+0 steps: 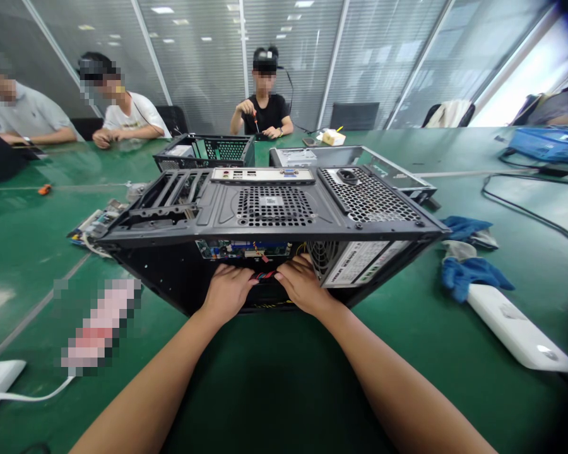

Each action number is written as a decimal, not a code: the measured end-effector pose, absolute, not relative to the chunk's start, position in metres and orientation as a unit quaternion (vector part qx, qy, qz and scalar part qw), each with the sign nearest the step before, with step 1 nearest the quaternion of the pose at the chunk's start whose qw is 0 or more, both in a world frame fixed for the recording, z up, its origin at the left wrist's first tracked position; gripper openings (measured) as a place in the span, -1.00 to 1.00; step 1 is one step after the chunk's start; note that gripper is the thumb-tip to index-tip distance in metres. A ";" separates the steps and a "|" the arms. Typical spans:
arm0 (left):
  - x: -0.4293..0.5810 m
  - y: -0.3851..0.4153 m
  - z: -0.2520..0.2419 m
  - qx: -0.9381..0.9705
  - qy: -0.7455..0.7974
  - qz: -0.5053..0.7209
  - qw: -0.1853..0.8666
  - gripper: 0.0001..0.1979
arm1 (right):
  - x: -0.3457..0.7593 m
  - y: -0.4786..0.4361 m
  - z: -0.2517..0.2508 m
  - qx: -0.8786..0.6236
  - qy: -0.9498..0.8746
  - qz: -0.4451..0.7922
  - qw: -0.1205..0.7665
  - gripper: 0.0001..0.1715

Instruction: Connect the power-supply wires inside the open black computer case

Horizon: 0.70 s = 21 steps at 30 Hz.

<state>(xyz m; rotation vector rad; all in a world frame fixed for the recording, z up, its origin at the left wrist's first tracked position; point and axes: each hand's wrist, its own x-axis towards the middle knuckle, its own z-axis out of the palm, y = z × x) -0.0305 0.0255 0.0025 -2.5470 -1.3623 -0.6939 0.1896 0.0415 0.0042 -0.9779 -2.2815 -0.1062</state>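
A black computer case (208,217) stands on the green table in front of me, its back panel facing up and its open side towards me. Inside show the motherboard (227,248) and, on the right, the power supply (355,263) with its fan. Both my hands reach into the open side. Between them runs a bundle of red and black cables (266,275). My left hand (230,289) has its fingers closed on the left end of the bundle. Opposite it, my right hand (303,284) pinches the right end beside the power supply. Some fingertips are hidden.
Two more case frames (227,148) (397,173) stand behind. Loose circuit boards (94,227) lie left. Blue gloves (473,274) and a white power strip (520,325) lie right, near a black cable (549,217). Several people sit across the table; one holds a screwdriver (255,120).
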 end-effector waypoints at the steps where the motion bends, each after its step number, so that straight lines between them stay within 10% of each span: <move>1: -0.030 0.026 0.002 -0.855 -0.456 -0.233 0.085 -0.63 | 0.190 0.042 0.004 -0.374 -0.868 -0.042 0.323 -0.66; 21: -0.035 0.027 -0.002 -0.847 -0.456 -0.263 0.068 -0.66 | 0.190 0.041 -0.001 -0.378 -0.863 -0.055 0.330 -0.70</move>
